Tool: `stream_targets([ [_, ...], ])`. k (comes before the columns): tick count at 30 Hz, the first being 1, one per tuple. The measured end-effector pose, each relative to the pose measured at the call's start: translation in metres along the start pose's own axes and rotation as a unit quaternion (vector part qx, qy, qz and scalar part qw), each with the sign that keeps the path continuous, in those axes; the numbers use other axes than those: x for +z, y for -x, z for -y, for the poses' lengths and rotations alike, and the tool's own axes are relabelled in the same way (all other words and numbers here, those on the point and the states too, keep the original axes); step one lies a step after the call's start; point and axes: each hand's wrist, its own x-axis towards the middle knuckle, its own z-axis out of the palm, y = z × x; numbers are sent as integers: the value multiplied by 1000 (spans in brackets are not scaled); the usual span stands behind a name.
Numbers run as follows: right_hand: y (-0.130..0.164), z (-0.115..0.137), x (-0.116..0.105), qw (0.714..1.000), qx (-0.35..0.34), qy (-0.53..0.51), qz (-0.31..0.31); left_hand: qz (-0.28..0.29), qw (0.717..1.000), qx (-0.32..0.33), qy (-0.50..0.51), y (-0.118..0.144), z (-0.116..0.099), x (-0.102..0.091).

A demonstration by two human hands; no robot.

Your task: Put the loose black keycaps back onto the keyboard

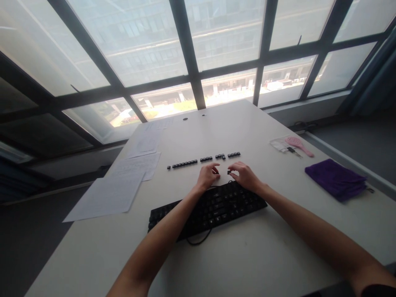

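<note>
A black keyboard [221, 206] lies at a slant on the white table, under my forearms. Just beyond its back edge, my right hand [243, 175] pinches a small black keycap [229, 172] between thumb and finger. To the left of it is my left hand [208, 175], its fingers curved and apart, with nothing visible between them. Black keycaps stand in a broken row behind both hands: a long group [185, 163] on the left, a shorter group [206, 159] in the middle, and two more groups towards the right. One single keycap [168, 167] sits at the row's left end.
Printed sheets [108, 196] cover the table's left side. At the right lie a folded purple cloth [335, 178], a pink hairbrush-shaped item [298, 144], a clear bag [278, 144] and a small black-handled tool [291, 149]. A cable [199, 241] loops in front of the keyboard. Windows stand beyond the table.
</note>
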Motion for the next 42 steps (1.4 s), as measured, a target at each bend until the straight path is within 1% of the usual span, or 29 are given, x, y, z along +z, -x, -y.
stream_targets([
  [10,1,-1,-2,1000,0,2,-1,48,997,58,26,16,7,-10],
  [17,2,-1,0,1000,2,-4,3,38,997,26,56,21,13,-13],
  [20,1,0,-1,1000,1,-2,1,35,997,24,70,23,14,-14],
  [23,1,3,-4,1000,-2,-1,3,35,995,28,85,30,9,-17],
  [26,2,8,-6,1000,-7,-6,3,28,993,38,107,40,-4,-20],
  [29,3,12,-8,1000,-9,-11,4,9,995,50,83,49,-17,-24],
  [31,4,13,-7,1000,-12,-15,7,-1,997,59,58,53,-22,-25],
  [38,5,12,-6,1000,-16,-26,7,-25,997,69,25,59,-18,-25],
  [42,6,15,-7,999,-21,-31,12,-32,996,76,20,64,-20,-25],
])
